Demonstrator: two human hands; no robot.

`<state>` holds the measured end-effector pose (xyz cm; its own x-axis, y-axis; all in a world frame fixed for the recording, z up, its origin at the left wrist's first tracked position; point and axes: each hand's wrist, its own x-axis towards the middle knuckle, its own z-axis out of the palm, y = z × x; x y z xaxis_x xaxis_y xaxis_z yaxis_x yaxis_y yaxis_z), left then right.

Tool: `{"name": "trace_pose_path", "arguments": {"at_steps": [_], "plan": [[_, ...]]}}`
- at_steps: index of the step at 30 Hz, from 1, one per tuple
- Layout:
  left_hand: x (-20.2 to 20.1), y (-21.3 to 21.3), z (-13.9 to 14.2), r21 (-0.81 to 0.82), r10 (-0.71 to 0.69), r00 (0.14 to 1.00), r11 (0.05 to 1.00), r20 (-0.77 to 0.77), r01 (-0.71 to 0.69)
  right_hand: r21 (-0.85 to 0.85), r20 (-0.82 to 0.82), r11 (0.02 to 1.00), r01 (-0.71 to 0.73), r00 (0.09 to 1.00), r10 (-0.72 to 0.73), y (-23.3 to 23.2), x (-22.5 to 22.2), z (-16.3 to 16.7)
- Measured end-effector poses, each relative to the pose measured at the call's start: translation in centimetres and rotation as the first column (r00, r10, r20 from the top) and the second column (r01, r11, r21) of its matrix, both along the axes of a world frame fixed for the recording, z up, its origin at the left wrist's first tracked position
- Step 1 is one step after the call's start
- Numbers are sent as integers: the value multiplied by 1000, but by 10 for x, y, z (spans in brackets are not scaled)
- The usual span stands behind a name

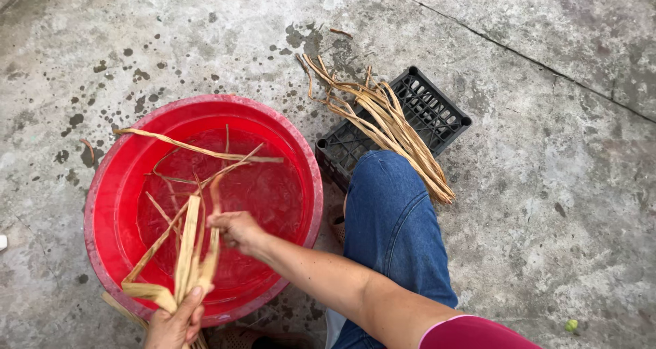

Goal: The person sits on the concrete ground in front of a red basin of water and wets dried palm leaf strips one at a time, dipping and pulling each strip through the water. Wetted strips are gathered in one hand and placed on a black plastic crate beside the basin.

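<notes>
Hands [205,274] gripping straw strips [188,253] over red basin [301,158]

A basin [102,185] is set on the floor [547,219], with loose strips [205,154] lying in it. To its right a crate [437,113] is placed, and a bundle of strips [389,127] is laid across the crate. A knee [389,212] is positioned just before the crate.

Grey concrete floor [547,205] — cracked, damp-speckled, stained; flat daylight — outdoors.
</notes>
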<state>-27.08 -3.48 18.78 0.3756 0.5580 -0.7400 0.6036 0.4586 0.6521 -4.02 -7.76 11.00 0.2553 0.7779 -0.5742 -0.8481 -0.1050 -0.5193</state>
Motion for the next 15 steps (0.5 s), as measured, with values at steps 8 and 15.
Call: {"name": "trace_pose_path", "arguments": {"at_steps": [8, 15], "plan": [[-69, 53, -30, 322, -26, 986, 946, 162, -28, -100, -48, 975, 196, 978, -201, -4, 56, -9], [-110, 85, 24, 412, -47, 945, 906, 325, -96, -117, -109, 916, 384, 912, -396, -8, 107, -30]]}}
